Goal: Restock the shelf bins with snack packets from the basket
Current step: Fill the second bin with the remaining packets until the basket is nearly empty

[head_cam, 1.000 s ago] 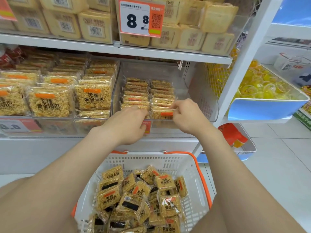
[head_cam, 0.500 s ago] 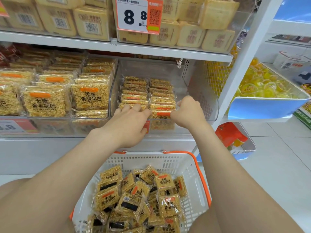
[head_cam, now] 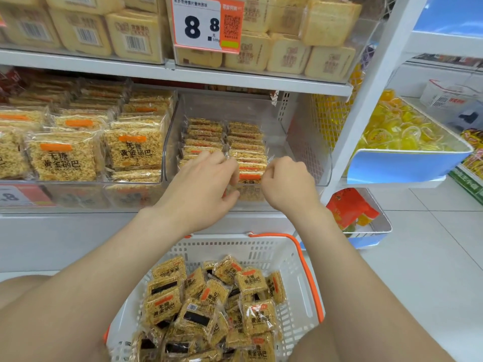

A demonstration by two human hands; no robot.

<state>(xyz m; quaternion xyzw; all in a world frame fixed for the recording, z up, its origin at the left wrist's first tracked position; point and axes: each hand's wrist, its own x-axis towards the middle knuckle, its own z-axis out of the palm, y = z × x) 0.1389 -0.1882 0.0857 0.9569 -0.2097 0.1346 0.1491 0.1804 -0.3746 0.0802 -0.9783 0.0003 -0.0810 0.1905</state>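
Left of the clear bin (head_cam: 311, 152): neighbour bin (head_cam: 78, 198), packed full. Inside the clear bin, toward its left side: two rows of snack packets (head_cam: 224, 137), standing on edge. At its front: left hand (head_cam: 201, 184), grip curled onto the left edge of the front packet (head_cam: 249, 176); right hand (head_cam: 287, 184), grip pinched on the right edge. Below the clear bin: basket (head_cam: 235, 248) holding loose packets (head_cam: 209, 304).

Shelf price tag (head_cam: 206, 23) "8.8", snack packets (head_cam: 136, 150) "无糖 黄金锅巴"

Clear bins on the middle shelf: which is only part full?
The right-hand bin, holding just two packet rows with bare space beside them; the left bin is packed.
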